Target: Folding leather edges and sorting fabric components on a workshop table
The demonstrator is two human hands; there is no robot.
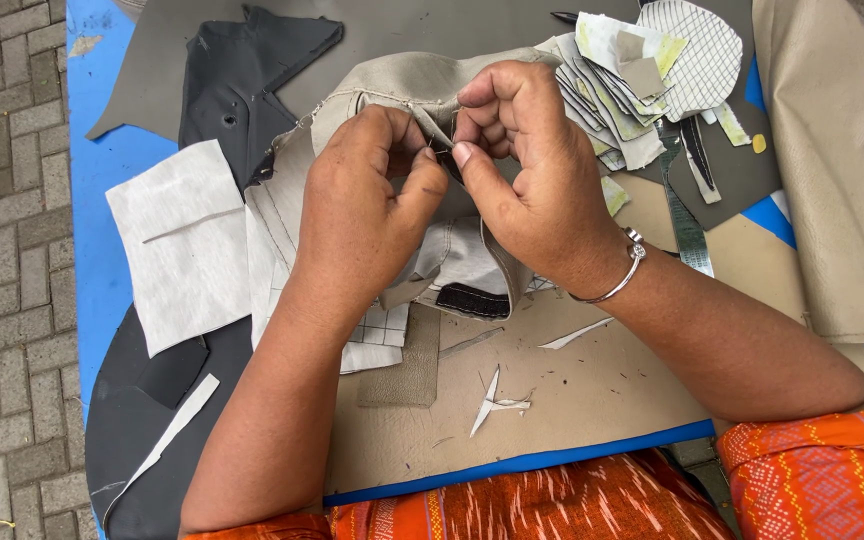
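Where both hands meet, beige stitched piece (392, 85) pinched between left hand (367, 205) and right hand (532, 170); perhaps at its seam.

Both forearms come up from the bottom edge and angle inward, so the two hands meet in the middle. The left hand (367, 205) shows its back, knuckles raised, fingers curled under and the thumb lying across towards the other hand, its tip pressed against the forefinger in a tight pinch. The right hand (527, 170) sits just beside it, touching at the fingertips, wrist bent, fingers bunched and curled down, thumb pointing left with its nail showing. A thin metal bangle circles the right wrist. Orange patterned sleeves cover the upper arms.
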